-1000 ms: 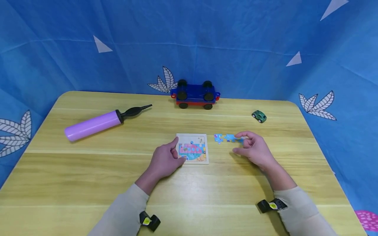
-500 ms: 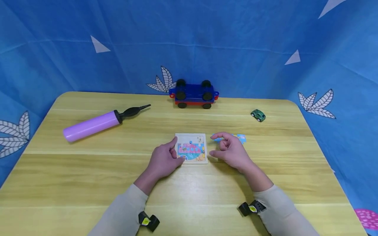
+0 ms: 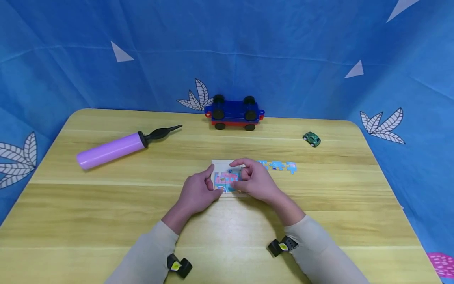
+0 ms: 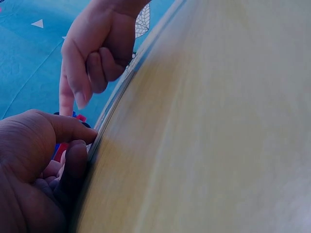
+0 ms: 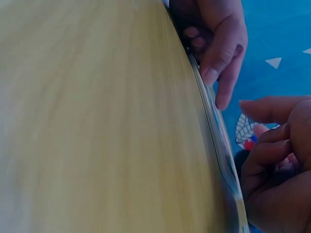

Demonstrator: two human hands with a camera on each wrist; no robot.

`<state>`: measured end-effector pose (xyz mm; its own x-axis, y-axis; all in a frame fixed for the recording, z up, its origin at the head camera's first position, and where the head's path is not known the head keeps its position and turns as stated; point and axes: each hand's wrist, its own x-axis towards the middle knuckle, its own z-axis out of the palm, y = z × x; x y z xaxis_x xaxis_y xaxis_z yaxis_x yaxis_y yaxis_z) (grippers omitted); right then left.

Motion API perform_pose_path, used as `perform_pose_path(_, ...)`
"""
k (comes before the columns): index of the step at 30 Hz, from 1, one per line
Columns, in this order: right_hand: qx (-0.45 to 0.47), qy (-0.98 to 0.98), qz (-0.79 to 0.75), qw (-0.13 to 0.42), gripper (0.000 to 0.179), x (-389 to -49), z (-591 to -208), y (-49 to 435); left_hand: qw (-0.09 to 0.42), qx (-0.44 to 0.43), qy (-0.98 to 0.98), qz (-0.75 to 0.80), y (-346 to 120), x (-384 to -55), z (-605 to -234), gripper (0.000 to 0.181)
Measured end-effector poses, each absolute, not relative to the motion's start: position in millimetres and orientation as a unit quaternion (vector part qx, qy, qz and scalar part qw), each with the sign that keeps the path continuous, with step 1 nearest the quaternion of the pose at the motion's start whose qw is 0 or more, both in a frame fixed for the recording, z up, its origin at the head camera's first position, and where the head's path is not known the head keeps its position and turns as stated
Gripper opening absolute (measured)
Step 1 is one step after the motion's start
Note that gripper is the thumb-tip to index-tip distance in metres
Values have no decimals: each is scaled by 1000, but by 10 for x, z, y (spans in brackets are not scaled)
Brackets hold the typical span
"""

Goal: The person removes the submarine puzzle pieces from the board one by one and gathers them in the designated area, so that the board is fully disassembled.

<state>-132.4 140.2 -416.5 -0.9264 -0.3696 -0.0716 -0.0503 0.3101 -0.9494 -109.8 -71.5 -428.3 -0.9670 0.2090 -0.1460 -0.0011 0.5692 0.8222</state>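
Where the puzzle tray lies flat on the surface, we see the left hand beside its left edge, thumb and forefinger spread well apart and resting on that edge, one toward each left corner. The right hand hovers over the tray's right part, its thumb and forefinger parted by a clear gap and its other fingers curled in (we see this forefinger stretched straight in the left wrist view). Some fitted pieces show in the tray's left and lower part, but the right hand hides most of its right part, so we cannot make out how that is filled. Just beyond the tray's right edge lie three loose pieces in a row, the nearest partly covered by the same hand. Both wrist views look almost edge-on, leaving us only a thin strip of the tray.
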Motion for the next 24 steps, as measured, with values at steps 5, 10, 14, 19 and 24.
perform_pose_path(5, -135, 796, -569, 156, 46, -1362, -4199, 1302, 115, 63, 879, 459, -715, -1103, -4286, 82)
perform_pose_path(10, -125, 810, -545, 175, 44, -1401, -4220, 1244, 112, 66, 881, 456, -716, -1104, -4293, 82)
perform_pose_path(14, -119, 823, -521, 192, 41, -1428, -4223, 1220, 113, 65, 880, 457, -716, -1101, -4295, 82)
perform_pose_path(19, -113, 831, -503, 209, 35, -1450, -4206, 1196, 111, 67, 878, 461, -718, -1099, -4296, 80)
perform_pose_path(24, -110, 834, -496, 217, 32, -1459, -4185, 1186, 109, 67, 877, 464, -717, -1095, -4291, 80)
